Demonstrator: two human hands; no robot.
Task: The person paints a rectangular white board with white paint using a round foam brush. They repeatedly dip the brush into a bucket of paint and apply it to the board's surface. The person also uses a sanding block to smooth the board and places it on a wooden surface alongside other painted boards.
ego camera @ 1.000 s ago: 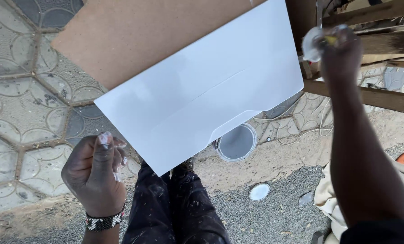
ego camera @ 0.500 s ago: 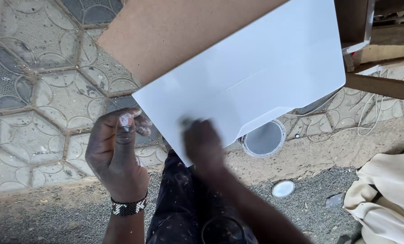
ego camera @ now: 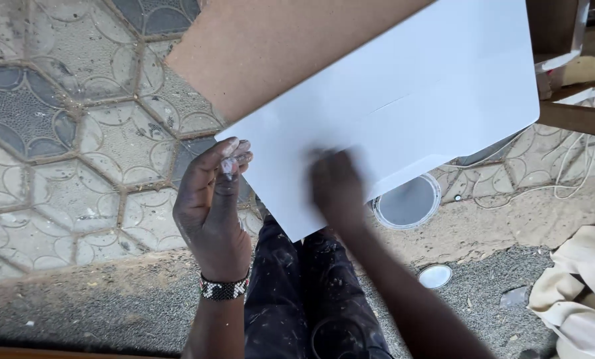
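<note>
White-painted board (ego camera: 404,100) lies tilted across the person's lap, its near corner over the paint-spattered dark trousers (ego camera: 297,292), its far end reaching toward the timber frame (ego camera: 577,116) at upper right; the bare brown board (ego camera: 291,46) sits beyond it, along its upper left edge; right hand (ego camera: 337,186) pressed flat on the white face near the lower edge, blurred, so whether it holds a pad or cloth cannot be told; left hand (ego camera: 214,206) steadies the near left corner, fingers curled close with white smears on the tips, a beaded wristband (ego camera: 224,288) below; judgement: rubbing the surface goes best with even light pressure and long overlapping passes, the left hand pinning the corner so the panel does not slide off the knees, and care near the edges where a coat thins first; containers: a round open tub (ego camera: 409,203) with pale grey-white contents stands on the ground just under the board's lower edge; a small round white lid (ego camera: 434,276) lies on the gravel near it; no label legible on either; pale cloth (ego camera: 583,286) heaped at lower right; white cord (ego camera: 563,173) trails over the hexagonal paving (ego camera: 58,133)
</note>
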